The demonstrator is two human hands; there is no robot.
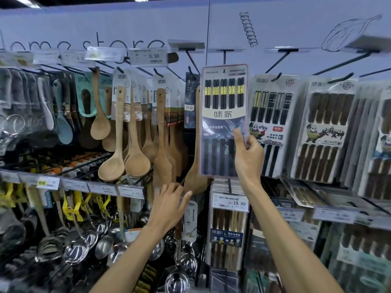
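One right hand (249, 157) pinches chopstick pack (223, 115) at edge.

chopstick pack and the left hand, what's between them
In the head view, the broad end of a hanging wooden spatula lies between the left hand and the chopstick pack.

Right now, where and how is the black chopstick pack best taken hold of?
At its lower right edge, from the right: the chopstick pack is a flat, upright card, so a thumb-on-front pinch suits its thin edge. The right hand holds it that way.
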